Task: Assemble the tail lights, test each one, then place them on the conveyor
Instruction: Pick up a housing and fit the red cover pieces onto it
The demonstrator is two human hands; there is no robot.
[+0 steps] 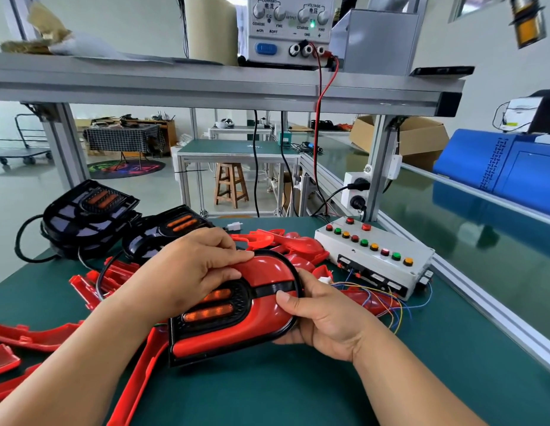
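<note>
Conveyor (pixel 470 241): ran along the right of the bench; no tail light lay on it, so placing was all left.
Housings (pixel 83 222): two black ones waited unlensed at rear left.
Tail light (pixel 237 305): red lens seated on its housing, held over the mat; assembly looked nearly done.
Test box (pixel 372 256): just right; testing apparently pending.
Left hand (pixel 187 272): curled, pressing its top.
Right hand (pixel 323 312): closed around its right edge.

Three tail lights (pixel 237 305); one test box (pixel 375 256); two hands (pixel 187 272).
</note>
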